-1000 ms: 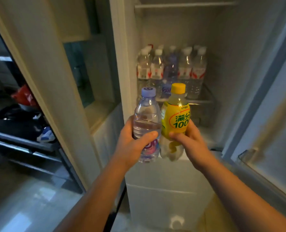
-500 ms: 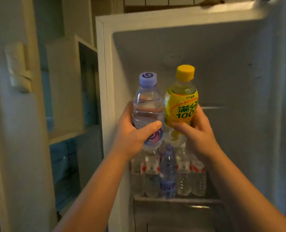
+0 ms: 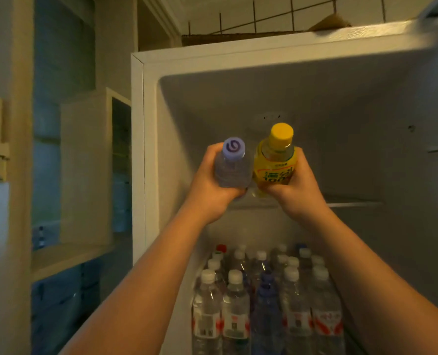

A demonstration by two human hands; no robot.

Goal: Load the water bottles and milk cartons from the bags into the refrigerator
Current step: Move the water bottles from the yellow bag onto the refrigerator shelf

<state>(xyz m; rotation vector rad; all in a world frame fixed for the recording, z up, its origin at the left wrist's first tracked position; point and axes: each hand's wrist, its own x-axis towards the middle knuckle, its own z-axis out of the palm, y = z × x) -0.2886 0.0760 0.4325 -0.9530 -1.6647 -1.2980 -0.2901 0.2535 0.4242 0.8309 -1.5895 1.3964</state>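
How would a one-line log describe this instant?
left hand: grips purple-capped bottle | right hand: grips yellow-capped bottle | position: both held at upper shelf of refrigerator | below: stored bottles

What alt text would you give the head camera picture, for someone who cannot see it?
The left hand grips a purple-capped clear bottle and the right hand a yellow bottle, held side by side at the open refrigerator. Rows of water bottles stand below.

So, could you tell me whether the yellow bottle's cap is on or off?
On: the yellow cap sits on the yellow bottle in the right hand.
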